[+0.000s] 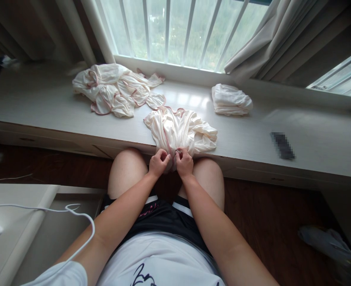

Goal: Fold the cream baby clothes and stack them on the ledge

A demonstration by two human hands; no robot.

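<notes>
A cream garment with pink trim [180, 127] lies spread on the window ledge, its near end hanging over the front edge between my knees. My left hand [160, 162] pinches that near end on its left side. Close beside it, my right hand [184, 162] pinches the same cloth on the right, fingers closed. Which part of the garment is between the fingertips is too small to tell. Behind and to the left, a loose heap of similar cream clothes with pink edging [112, 89] is crumpled. At the back right sits a folded stack of pale cloth [231, 100].
A blurred-out dark object [283, 145] lies on the ledge [318, 139] at right. Grey curtains [261, 43] flank the barred window [175, 31]. A white cable [89, 222] crosses over my left arm from the furniture at left. A plastic bag [327, 242] is on the floor.
</notes>
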